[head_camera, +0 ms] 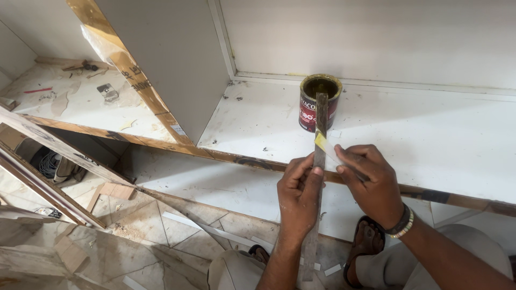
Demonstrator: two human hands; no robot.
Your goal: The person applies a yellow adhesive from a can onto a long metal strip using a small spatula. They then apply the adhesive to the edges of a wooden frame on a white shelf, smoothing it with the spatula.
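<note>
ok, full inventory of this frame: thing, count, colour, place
strip: 1, grey-brown, long and thin, upright in the left hand, top end in front of the tin
scraper: 1, pale with yellow glue, in the right hand, against the strip
tin: 1, dark red, open, on the shelf by the back wall
shelf: 1, white, bare wood front edge, spotted with debris
divider: 1, white panel with wood edge, upright, left of the tin
bracket: 1, metal, on the left shelf section
cables: 1 bundle, dark, low left
offcuts: several, light wood, on the tiled floor
sandals: 2, brown, on the feet
left hand: 1, grips the strip
right hand: 1, beaded wristband, holds the scraper
</note>
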